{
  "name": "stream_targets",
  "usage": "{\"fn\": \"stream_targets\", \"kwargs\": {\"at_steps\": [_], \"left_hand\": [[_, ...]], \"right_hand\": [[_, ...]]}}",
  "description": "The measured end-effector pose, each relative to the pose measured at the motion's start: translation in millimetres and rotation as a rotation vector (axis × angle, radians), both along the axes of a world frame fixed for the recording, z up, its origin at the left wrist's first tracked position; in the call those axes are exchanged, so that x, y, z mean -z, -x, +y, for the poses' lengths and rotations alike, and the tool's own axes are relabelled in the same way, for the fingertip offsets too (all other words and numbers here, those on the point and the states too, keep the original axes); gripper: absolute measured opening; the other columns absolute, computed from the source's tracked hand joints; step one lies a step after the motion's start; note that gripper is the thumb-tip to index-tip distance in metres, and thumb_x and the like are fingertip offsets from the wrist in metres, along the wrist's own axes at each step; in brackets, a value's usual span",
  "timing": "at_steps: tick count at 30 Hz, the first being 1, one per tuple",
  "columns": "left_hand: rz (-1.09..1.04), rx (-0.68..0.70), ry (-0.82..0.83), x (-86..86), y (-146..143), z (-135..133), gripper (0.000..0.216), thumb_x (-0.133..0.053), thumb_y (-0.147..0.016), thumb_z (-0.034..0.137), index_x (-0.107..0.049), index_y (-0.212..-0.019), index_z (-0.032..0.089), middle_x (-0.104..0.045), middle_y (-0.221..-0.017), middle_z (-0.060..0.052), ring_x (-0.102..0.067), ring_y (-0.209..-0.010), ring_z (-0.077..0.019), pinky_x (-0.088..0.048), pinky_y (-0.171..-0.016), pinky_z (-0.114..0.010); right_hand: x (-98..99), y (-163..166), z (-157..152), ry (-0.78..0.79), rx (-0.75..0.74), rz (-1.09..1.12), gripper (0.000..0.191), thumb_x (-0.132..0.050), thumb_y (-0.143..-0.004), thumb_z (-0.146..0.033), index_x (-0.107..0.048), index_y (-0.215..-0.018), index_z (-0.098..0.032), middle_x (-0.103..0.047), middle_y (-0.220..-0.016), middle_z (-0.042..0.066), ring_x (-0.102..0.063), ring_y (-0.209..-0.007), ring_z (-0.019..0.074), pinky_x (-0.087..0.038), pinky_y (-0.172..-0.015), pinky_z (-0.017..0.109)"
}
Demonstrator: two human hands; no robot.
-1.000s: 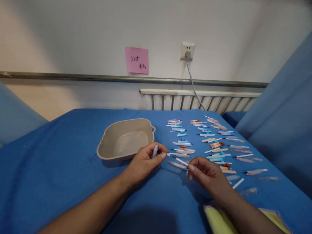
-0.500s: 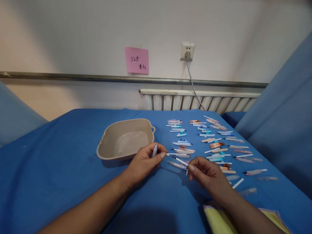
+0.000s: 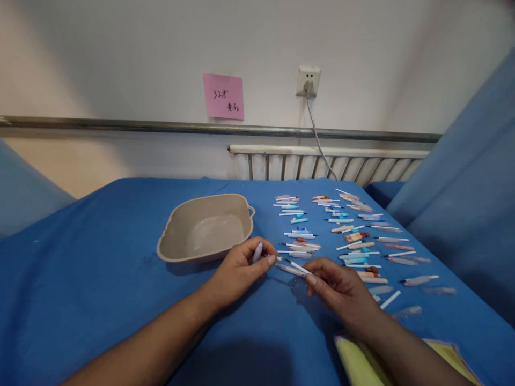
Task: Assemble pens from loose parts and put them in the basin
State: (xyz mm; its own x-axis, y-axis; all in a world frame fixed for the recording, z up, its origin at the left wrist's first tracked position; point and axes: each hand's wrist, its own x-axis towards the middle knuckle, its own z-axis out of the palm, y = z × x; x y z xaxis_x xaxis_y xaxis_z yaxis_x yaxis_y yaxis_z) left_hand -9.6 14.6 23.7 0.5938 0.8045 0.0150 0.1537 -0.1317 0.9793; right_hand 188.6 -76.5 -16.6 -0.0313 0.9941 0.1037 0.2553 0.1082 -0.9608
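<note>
Counter: covered in blue cloth, carrying the things in rows at the right.
Basin: beige, open-topped, with a loop handle at the right end.
Left hand: narrow, thumb closed toward the fingers, gripping a pale pen piece.
Pen piece: lilac-tinted, poking up beside the thumb; probably light, stiff and smooth, apt to roll; best held around the middle.
Spring: dark, small, just right of the left thumb, at the end of a white stick; likely springy and easily lost; best steadied by the stick.
White stick: slanting down to the right; probably very light, slightly bendy; best pinched near one end.
Pen tube: see-through, just below the white stick; held or lying on the counter, hard to tell.
Right hand: narrow, thumb and fingertips pinching the white stick.
Pen parts: mixed colours, grouped beyond and beside the right hand.
Yellow cloth: folded, partly hidden below the right wrist.
</note>
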Motion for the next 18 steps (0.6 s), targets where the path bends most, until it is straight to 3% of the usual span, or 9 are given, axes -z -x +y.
{"fn": "stream_targets", "kwargs": {"at_steps": [4, 8, 12, 18], "left_hand": [[0.016, 0.019, -0.028, 1.2, -1.2, 0.0, 0.017, -0.063, -0.076, 0.033, -0.06, -0.076, 0.016, -0.05, -0.067, 0.003, -0.042, -0.064, -0.0111, -0.034, -0.059, -0.022], [0.037, 0.046, -0.032, 3.6, -1.4, 0.1, 0.018, -0.062, -0.077, 0.033, -0.06, -0.076, 0.015, -0.049, -0.066, 0.003, -0.041, -0.064, -0.0112, -0.033, -0.059, -0.022], [0.057, 0.067, -0.032, 4.7, -1.1, -1.2, 0.017, -0.062, -0.077, 0.032, -0.06, -0.076, 0.015, -0.048, -0.065, 0.003, -0.04, -0.062, -0.0106, -0.032, -0.057, -0.022], [0.071, 0.069, -0.033, 3.9, -0.9, -3.2, 0.018, -0.062, -0.077, 0.033, -0.059, -0.075, 0.015, -0.047, -0.063, 0.004, -0.039, -0.06, -0.0099, -0.031, -0.056, -0.022]], "right_hand": [[-2.2, -0.3, -1.2, -0.002, -0.087, -0.14, 0.026, -0.046, -0.091, -0.036, -0.062, -0.08, -0.018, -0.06, -0.069, 0.0, -0.049, -0.052, 0.0094, -0.037, -0.05, 0.021], [-5.7, -0.8, -2.5, -0.01, -0.124, -0.256, 0.024, -0.044, -0.092, -0.033, -0.059, -0.078, -0.02, -0.061, -0.068, -0.001, -0.053, -0.051, 0.0096, -0.039, -0.052, 0.021], [-8.5, -1.0, -4.9, -0.046, -0.161, -0.305, 0.017, -0.043, -0.092, -0.03, -0.058, -0.097, -0.024, -0.064, -0.069, -0.002, -0.057, -0.055, 0.0118, -0.04, -0.055, 0.022], [-9.3, 1.3, -8.9, -0.097, -0.209, -0.316, 0.036, -0.042, -0.092, -0.025, -0.048, -0.127, -0.029, -0.062, -0.065, -0.003, -0.054, -0.052, 0.0124, -0.038, -0.052, 0.023]]}}
